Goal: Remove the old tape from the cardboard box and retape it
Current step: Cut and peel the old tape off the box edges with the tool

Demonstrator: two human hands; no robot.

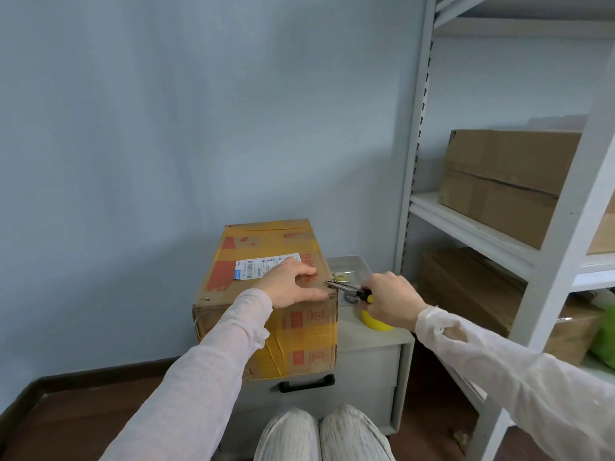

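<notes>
One cardboard box [266, 241] up front, sitting on top of a low grey cabinet [366, 361], pushed to the cabinet's left side w/ its front face hanging over the drawer. The box is wrapped in yellowish tape bands, has red print on top and front, and one white shipping label [259, 266] on the lid. Left hand [293, 284] is palm-down on the lid by the near right corner, fingers spread and lightly bent, pressing on the cardboard, thumb along the top front edge; it grips nothing. Right hand [389, 304] comes in from the right, fingers curled tight round one tool [346, 287] w/ a black-and-yellow handle; its metal tips touch the box's near right top corner, just beside the left thumb. Pliers or scissors, can't tell. One yellow tape roll [374, 322] lies on the cabinet top right under that hand. Behind it is one clear plastic tub [352, 262] w/ one small pale roll [341, 277] inside. One black drawer handle [306, 382] shows below the box. Two knees [322, 434] at the bottom edge, pale sleeves on both arms. To the right stands one white metal rack [472, 224]: one closed brown carton [499, 181] on the mid shelf, flat cardboard sheets [466, 281] stacked below, and sth green [604, 334] at the far right edge.
</notes>
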